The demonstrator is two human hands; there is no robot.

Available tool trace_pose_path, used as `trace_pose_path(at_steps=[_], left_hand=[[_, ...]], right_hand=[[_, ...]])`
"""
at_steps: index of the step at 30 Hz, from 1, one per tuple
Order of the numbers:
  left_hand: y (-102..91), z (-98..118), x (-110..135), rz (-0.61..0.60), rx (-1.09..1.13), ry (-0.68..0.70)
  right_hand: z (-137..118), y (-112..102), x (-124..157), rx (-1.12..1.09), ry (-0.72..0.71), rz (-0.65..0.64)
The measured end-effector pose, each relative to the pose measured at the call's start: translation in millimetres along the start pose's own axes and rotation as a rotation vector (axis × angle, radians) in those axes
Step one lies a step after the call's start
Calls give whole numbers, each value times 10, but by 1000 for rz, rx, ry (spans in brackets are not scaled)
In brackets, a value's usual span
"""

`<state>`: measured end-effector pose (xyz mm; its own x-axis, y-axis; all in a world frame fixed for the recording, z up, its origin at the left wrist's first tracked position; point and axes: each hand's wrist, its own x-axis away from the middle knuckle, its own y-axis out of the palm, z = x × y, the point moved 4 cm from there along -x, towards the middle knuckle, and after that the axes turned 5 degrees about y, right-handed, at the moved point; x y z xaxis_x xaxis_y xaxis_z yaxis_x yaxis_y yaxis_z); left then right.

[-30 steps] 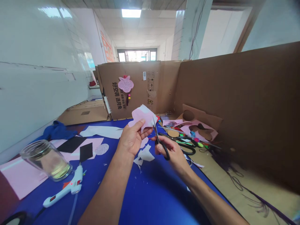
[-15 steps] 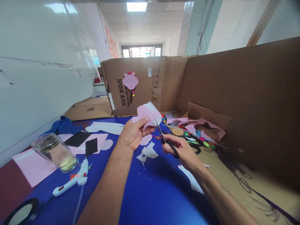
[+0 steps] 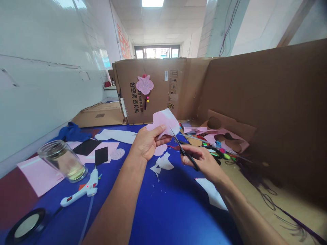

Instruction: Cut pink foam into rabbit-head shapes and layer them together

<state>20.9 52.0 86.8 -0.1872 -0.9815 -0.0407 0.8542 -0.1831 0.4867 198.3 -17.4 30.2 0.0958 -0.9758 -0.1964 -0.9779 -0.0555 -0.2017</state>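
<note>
Left hand: the left hand (image 3: 149, 143), at the centre of the frame, is pinching the pink piece (image 3: 165, 120) between the thumb on top and the fingers beneath.
Pink piece: it is hanging above the blue surface (image 3: 163, 217), just above the middle of the frame, showing rounded lobes on its left and a whitish band along its upper right.
Right hand: the right hand (image 3: 201, 158), right of centre, is gripping the scissors (image 3: 189, 159) by their black handles.
Blades: they are pointing up and left, overlapping the piece's lower right edge; how deep they are biting, one cannot tell.
Cutting risk: the left fingertips are resting near the blades behind the piece, so a slip or an overlong snip could be nicking them.
Outline risk: with only one side being pinched, the free right edge could be bending under the blades, leaving a ragged or overcut line.
Scraps: white offcuts (image 3: 165, 162) are lying below the left hand, and a white strip (image 3: 212, 194) is lying partly under the right forearm, where a sweep of the arm could be dragging it.
Lower left: a glue gun (image 3: 84, 194) with a red light showing is lying just beside a glass jar (image 3: 63, 160); a careless left elbow could be knocking either.
</note>
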Motion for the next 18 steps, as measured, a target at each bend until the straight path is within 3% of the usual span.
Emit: trace_pose_path(at_steps=[18], left_hand=[[7,-41,2,-30,-40,14]], right_hand=[[98,-177,8,109,8,-8]])
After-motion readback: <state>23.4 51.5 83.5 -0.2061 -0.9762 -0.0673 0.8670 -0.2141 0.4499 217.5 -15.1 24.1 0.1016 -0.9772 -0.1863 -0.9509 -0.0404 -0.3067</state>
